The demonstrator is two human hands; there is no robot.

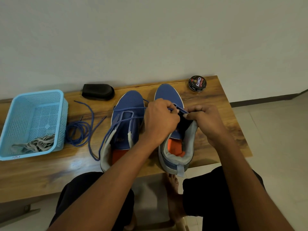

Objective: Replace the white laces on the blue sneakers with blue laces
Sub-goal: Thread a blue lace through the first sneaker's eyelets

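Two blue sneakers are sitting side by side on the wooden bench (216,104), toes pointing away from the person — an arrangement that is keeping the eyelet rows facing the hands. The left hand (160,120) is reaching across to the right sneaker (168,94) and its fingers are curling round a strand of the blue lace (181,109), pinching it near the tip. The right hand (205,120) is gripping the collar and tongue of that shoe, apparently steadying it and holding the throat open for threading. The lace is lying just between the two sets of fingertips, over the upper eyelets; which eyelet it is entering cannot be told. The left sneaker (130,104) is already carrying blue lacing, its loose ends trailing off to the left. A second blue lace (78,130) is lying coiled beside the basket (10,114), where the white laces (38,144) are resting — removed, by the look of it.
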